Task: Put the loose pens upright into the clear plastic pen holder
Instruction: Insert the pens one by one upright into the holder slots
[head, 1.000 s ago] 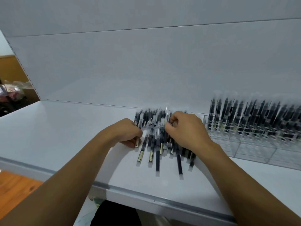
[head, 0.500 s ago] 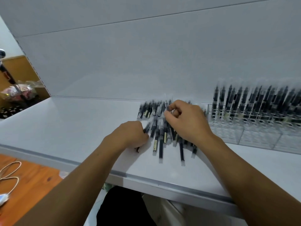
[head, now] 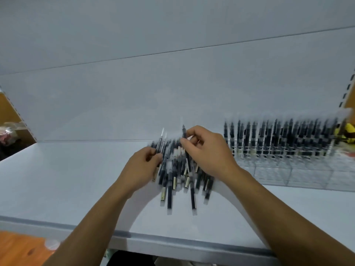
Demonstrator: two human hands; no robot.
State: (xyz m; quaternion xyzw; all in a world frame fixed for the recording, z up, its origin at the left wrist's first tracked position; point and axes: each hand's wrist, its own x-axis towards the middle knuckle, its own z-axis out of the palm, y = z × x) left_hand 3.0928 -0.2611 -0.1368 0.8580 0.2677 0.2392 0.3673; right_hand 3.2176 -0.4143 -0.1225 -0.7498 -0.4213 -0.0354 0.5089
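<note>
White shelf (head: 57, 179), white back panel (head: 172, 83), and some clutter out at the edges.

A thin seam (head: 192, 48) slants across the panel, and a grey strip (head: 172, 241) lines the shelf's front edge. Orange-brown wooden floor (head: 19, 248) shows lower left. Crinkled plastic wrapping (head: 11, 127) sits far left, something yellow (head: 348, 132) far right, blurred, below a slotted upright (head: 347, 91).

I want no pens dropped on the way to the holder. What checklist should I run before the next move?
1. Right hand pinches one dark pen, tip up: ok.
2. Left hand grips thin dark pens: ok.
3. Clear plastic pen holder stands just right of the right hand: ok.
4. Free slot in the holder: cannot tell, blurred.
5. Pile of loose dark pens lies back from the white table edge: ok.
</note>
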